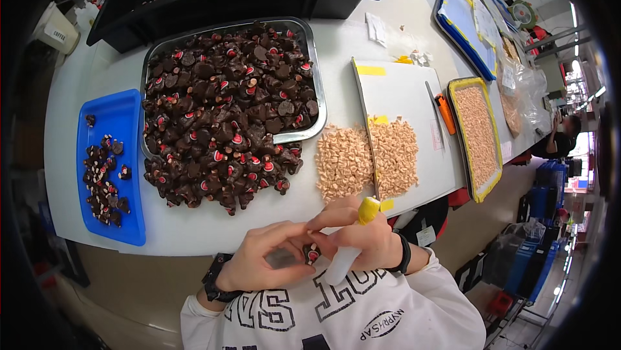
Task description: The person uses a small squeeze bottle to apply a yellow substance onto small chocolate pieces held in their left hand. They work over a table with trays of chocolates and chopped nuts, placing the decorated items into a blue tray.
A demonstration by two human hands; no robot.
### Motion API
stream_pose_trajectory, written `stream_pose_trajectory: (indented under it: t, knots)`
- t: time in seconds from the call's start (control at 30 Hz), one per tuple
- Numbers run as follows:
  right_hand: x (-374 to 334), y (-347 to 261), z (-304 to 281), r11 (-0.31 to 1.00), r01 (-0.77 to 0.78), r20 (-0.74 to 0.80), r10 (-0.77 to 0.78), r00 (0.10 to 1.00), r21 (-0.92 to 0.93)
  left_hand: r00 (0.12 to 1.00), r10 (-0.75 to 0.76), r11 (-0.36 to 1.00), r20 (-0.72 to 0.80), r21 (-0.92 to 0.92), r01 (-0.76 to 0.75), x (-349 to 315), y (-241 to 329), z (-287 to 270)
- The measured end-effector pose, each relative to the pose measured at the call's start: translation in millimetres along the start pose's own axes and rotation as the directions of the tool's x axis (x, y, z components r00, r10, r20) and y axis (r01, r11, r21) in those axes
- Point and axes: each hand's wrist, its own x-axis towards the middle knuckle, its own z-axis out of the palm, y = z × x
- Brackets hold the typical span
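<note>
Close to my chest, my left hand (262, 256) is closed, pinching a small dark brown piece (312, 253) with a red and white spot between its fingertips. My right hand (372, 240) wraps round a whitish translucent tube (341, 266) with a yellow-wrapped end (369, 210). Its fingertips meet those of the left hand above the dark piece; whether they also pinch something tiny, I cannot tell. Just beyond my hands lies a heap of small beige pieces (343, 162). A large heap of similar dark pieces (220, 110) fills a metal tray (315, 85) and spills over its near side.
A blue tray (134, 220) at left holds several dark pieces with beige bits. Behind stands a black bin (226, 10). Right of the heaps are a white board (414, 98), tweezers (432, 104), an orange-handled tool (445, 114) and a yellow-edged tray (498, 156) of beige pieces.
</note>
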Motion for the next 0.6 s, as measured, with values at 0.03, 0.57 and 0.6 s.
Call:
stream_pose_trajectory:
  t: [0.03, 0.57, 0.6]
  knots:
    - [-3, 1, 1, 1.000, 0.001, -0.014, -0.002, 1.000, -0.008, 1.000, -0.003, 1.000, -0.004, -0.014, 0.003, 0, 0, 0]
    - [1, 4, 6, 0.980, -0.177, -0.031, 0.175, 0.984, -0.092, 0.922, 0.092, 0.949, -0.375, -0.248, -0.196, -14, -10, -1]
    - [1, 6, 9, 0.978, -0.163, 0.013, 0.166, 0.986, -0.132, 0.886, 0.132, 0.944, -0.445, -0.217, -0.250, -17, -9, 0]
